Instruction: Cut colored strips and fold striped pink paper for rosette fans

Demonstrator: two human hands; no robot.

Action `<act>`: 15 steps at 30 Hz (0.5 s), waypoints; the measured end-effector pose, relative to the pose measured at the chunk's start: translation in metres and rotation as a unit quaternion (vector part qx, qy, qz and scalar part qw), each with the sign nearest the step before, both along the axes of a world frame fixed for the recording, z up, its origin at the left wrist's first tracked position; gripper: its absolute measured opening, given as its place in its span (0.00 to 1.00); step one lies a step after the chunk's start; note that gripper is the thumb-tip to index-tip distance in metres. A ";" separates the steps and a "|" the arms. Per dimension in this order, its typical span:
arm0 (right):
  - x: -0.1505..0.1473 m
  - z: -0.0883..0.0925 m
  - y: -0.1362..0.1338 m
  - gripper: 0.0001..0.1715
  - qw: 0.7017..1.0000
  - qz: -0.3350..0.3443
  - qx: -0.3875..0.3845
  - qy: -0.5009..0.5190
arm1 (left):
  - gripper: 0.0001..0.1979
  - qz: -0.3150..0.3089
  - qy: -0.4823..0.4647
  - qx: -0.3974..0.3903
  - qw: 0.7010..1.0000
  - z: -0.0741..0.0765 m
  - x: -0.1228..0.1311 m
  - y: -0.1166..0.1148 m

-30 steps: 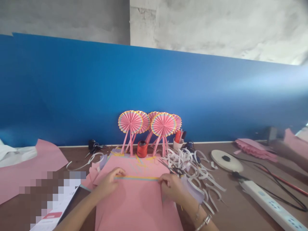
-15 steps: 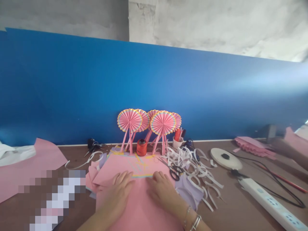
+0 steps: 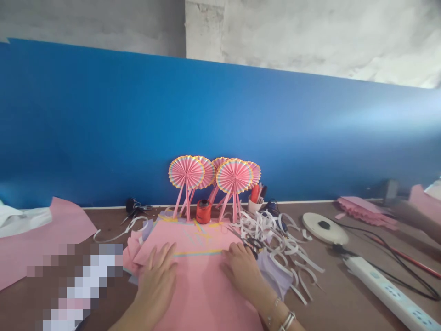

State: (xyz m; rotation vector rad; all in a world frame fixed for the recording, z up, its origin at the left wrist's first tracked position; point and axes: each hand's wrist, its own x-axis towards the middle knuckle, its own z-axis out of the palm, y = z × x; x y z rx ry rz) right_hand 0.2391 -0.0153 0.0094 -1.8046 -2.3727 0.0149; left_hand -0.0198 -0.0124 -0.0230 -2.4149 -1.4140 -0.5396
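A large pink paper sheet (image 3: 203, 289) with a yellow and blue stripe along its far edge lies in front of me, over other pink paper (image 3: 158, 236). My left hand (image 3: 160, 271) rests flat on its left part, fingers stretched out, near the striped edge. On the right part lies my right hand (image 3: 241, 271), its fingers slightly bent over the far edge and holding nothing that I can see. Scissors (image 3: 254, 248) are partly hidden just beyond the right hand. Behind the sheet stand several pleated pink paper fans (image 3: 234, 177) and a red spool (image 3: 203, 212).
Curled white paper strips (image 3: 265, 230) and purple paper scraps (image 3: 275, 273) lie at the right. Farther right are a round cream disc (image 3: 324, 227), a white power strip (image 3: 389, 289) and another person's arm (image 3: 418, 218). A blue partition (image 3: 138, 124) rises behind.
My hands have moved apart along the striped edge, the left one to the left and the right one to the right. More of the stripe shows between them.
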 end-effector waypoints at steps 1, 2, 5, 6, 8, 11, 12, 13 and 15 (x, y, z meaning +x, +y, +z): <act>0.001 0.001 0.000 0.11 1.000 -0.007 0.001 -0.005 | 0.14 0.006 -0.008 0.010 1.000 0.001 -0.004 -0.001; 0.002 0.001 0.000 0.11 1.000 -0.011 0.002 -0.005 | 0.13 0.010 -0.015 0.017 1.000 0.002 -0.007 -0.001; 0.003 0.001 0.001 0.11 1.000 -0.012 0.000 0.004 | 0.13 -0.018 -0.026 0.015 0.999 0.003 -0.009 -0.004; 0.004 0.001 0.002 0.11 1.000 -0.014 -0.001 0.006 | 0.15 -0.048 -0.027 0.003 0.998 0.001 -0.007 -0.005; 0.006 0.000 0.003 0.11 1.000 -0.018 -0.005 0.012 | 0.20 -0.140 -0.017 -0.040 0.989 -0.007 0.001 -0.008; 0.011 0.000 0.006 0.10 0.999 -0.021 -0.013 0.033 | 0.29 -0.274 0.022 -0.095 0.957 -0.028 0.018 -0.008; 0.013 0.000 0.007 0.10 0.999 -0.024 -0.015 0.040 | 0.31 -0.291 0.025 -0.094 0.952 -0.036 0.023 -0.008; 0.014 0.000 0.008 0.10 0.998 -0.029 -0.013 0.045 | 0.31 -0.298 0.031 -0.088 0.950 -0.044 0.027 -0.007; 0.018 -0.001 0.010 0.10 0.998 -0.045 -0.004 0.051 | 0.26 -0.293 0.038 -0.050 0.954 -0.055 0.034 -0.007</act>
